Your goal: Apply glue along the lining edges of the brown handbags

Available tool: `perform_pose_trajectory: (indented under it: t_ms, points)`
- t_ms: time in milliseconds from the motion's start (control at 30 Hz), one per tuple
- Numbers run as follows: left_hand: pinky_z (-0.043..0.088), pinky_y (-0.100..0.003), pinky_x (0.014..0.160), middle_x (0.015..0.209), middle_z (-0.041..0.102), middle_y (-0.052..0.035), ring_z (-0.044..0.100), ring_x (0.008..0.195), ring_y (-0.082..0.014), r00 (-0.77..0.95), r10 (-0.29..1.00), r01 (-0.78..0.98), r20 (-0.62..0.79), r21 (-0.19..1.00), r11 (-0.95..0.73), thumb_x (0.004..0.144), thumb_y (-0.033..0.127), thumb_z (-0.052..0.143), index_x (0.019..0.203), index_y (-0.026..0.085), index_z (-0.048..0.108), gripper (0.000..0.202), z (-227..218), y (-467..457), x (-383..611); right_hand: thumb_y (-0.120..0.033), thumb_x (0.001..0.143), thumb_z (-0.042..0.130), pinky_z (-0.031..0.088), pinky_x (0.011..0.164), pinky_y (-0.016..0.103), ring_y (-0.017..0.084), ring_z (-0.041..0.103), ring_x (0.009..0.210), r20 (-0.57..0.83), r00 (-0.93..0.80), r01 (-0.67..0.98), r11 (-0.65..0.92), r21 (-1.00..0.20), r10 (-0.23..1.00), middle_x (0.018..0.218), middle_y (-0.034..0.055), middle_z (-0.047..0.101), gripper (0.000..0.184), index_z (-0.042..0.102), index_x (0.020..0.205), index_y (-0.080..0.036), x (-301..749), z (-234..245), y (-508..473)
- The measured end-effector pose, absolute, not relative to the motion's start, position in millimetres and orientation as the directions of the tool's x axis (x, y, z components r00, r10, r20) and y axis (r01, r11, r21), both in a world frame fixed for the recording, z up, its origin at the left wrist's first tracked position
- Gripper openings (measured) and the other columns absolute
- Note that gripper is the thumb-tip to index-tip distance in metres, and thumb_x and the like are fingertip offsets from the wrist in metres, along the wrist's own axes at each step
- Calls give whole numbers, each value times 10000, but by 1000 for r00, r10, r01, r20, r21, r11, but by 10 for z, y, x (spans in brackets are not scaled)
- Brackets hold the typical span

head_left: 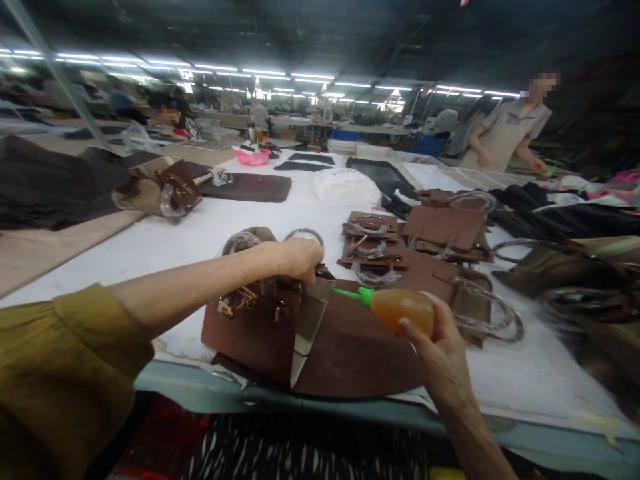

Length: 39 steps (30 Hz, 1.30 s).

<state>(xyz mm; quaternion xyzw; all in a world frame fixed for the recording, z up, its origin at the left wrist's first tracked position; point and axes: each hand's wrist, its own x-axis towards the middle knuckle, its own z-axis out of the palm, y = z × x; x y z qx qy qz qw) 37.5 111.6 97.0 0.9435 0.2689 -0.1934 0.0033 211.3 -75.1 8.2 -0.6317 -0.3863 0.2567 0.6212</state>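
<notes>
Brown leather bag (250, 327) being steadied, amber bottle (403, 308) pointing at its side.
Left hand (300, 259) is pinching the stiff-looking bag's top edge, body standing below the grip; right hand (440, 347) is wrapping the soft, likely light bottle, nozzle (350, 293) ahead of its fingers.

Indoor hall lit by rows of ceiling tube lights (265, 72) running from 9 to 2 o'clock. The tubes burn out to white streaks against a dark roof. The white table (200, 233) at centre is evenly bright, with only a soft, shallow shadow under the brown bag (255, 333) toward 6 o'clock. The orange bottle (403, 310) glows translucent. Below the table edge, from 6 to 7 o'clock, the picture is dim. Wide-angle bending stretches the mustard sleeve (65, 373) at 8 o'clock and slants the pole (56, 71) at 10 o'clock. Distant figures are soft.
</notes>
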Motion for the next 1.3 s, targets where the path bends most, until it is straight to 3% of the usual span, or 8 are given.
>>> perform_pose_trajectory:
  t_ms: [933, 1300]
  points:
    - [379, -252, 478, 803, 676, -106, 588, 656, -200, 741, 520, 544, -426, -74, -836, 585, 402, 626, 849, 110, 692, 399, 1055, 1054, 366, -397, 665, 733, 479, 761, 317, 250, 588, 911, 17, 447, 216, -90, -972, 894, 1001, 32, 609, 537, 497, 1119, -235, 1891, -127, -1040]
    - [380, -249, 495, 813, 672, -106, 591, 675, -198, 716, 536, 555, -447, -101, -826, 631, 379, 628, 856, 94, 686, 368, 1156, 954, 380, -392, 684, 722, 443, 837, 350, 253, 566, 939, -60, 437, 148, -137, -979, 898, 1034, 40, 574, 530, 474, 1124, -231, 1843, -263, -1155]
